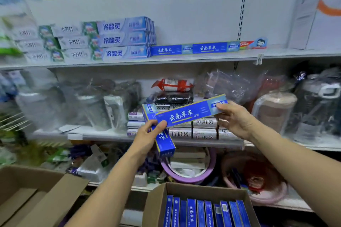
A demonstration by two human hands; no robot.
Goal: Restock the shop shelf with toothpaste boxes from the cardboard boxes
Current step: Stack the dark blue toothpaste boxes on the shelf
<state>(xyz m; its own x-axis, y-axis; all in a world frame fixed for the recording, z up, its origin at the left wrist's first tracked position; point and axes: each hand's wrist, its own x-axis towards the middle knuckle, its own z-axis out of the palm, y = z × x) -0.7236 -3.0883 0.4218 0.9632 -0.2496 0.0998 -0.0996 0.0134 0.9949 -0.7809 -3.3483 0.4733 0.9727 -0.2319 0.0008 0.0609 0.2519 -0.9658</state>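
Two blue toothpaste boxes lie on the top shelf, your right hand pinches a third box, your left hand grips a fourth box, and the cardboard box below looks almost full, so lots are left

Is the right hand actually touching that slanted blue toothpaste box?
Touching. The head view shows the right hand pinching the right end of the slanted blue toothpaste box, thumb on its front.
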